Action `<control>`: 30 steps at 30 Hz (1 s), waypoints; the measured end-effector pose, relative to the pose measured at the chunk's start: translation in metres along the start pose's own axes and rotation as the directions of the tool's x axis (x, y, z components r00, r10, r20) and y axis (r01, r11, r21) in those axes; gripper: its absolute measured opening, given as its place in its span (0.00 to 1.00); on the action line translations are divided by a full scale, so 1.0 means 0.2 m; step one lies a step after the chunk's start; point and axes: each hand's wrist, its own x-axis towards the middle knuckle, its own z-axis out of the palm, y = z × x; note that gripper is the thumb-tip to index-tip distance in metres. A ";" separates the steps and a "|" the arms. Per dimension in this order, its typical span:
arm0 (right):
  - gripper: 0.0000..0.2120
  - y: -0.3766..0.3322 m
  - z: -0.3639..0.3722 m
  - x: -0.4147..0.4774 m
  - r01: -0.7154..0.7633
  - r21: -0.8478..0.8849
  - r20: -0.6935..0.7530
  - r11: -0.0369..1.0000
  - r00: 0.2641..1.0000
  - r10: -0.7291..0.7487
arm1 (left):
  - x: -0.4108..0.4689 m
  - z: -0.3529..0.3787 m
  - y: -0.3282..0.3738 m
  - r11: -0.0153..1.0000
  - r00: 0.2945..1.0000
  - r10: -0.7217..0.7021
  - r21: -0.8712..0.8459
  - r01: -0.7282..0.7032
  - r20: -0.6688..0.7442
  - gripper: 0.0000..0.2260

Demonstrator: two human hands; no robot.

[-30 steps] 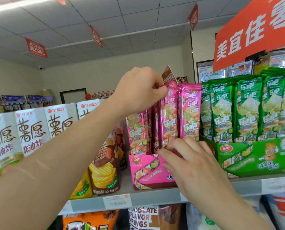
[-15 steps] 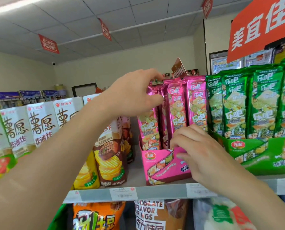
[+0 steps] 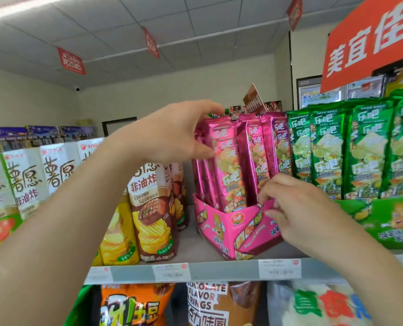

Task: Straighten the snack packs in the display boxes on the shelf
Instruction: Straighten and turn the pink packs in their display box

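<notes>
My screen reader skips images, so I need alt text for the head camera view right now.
A person's left hand grips the tops of pink snack packs standing in a pink display box on a store shelf, while the right hand pinches the box's front rim. Green snack packs stand to the right.

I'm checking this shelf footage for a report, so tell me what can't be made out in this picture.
Head view:
1. Price tags on the shelf edge: too blurred to read.
2. Right hand: its back hides whether the fingers pinch the pink display box or only press it.
3. Left hand covers the tops of the left pink snack packs it grips.
4. Green display box: cut off by the right edge.
</notes>
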 end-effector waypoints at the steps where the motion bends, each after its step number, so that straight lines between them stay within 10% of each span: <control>1: 0.08 -0.01 0.00 -0.01 -0.022 0.004 0.003 1.000 1.000 0.022 | 0.02 0.00 0.00 1.000 0.999 -0.010 -0.008 0.010 -0.036 0.30; 7: 0.41 -0.15 0.06 -0.02 -0.192 -0.024 0.003 0.981 0.981 0.192 | 0.06 0.05 0.01 0.997 0.997 0.054 0.065 -0.050 -0.060 0.19; 14: 0.30 -0.20 0.14 0.02 -0.330 -0.048 -0.192 0.943 0.929 0.315 | 0.09 0.10 -0.04 0.984 0.995 0.015 0.173 -0.031 0.097 0.32; 23: 0.25 -0.08 0.14 0.11 -0.419 0.168 -0.061 0.892 0.899 0.434 | -0.02 0.17 0.00 0.891 0.972 0.124 0.454 -0.020 -0.200 0.25; 26: 0.26 -0.06 0.13 0.12 -0.419 0.194 -0.056 0.887 0.898 0.437 | -0.18 0.29 0.04 0.952 0.924 0.159 0.301 -0.051 -0.348 0.12; 30: 0.21 -0.05 0.11 0.12 -0.415 0.291 -0.033 0.862 0.896 0.443 | -0.32 0.53 0.00 0.983 0.981 0.103 0.170 -0.075 -0.167 0.10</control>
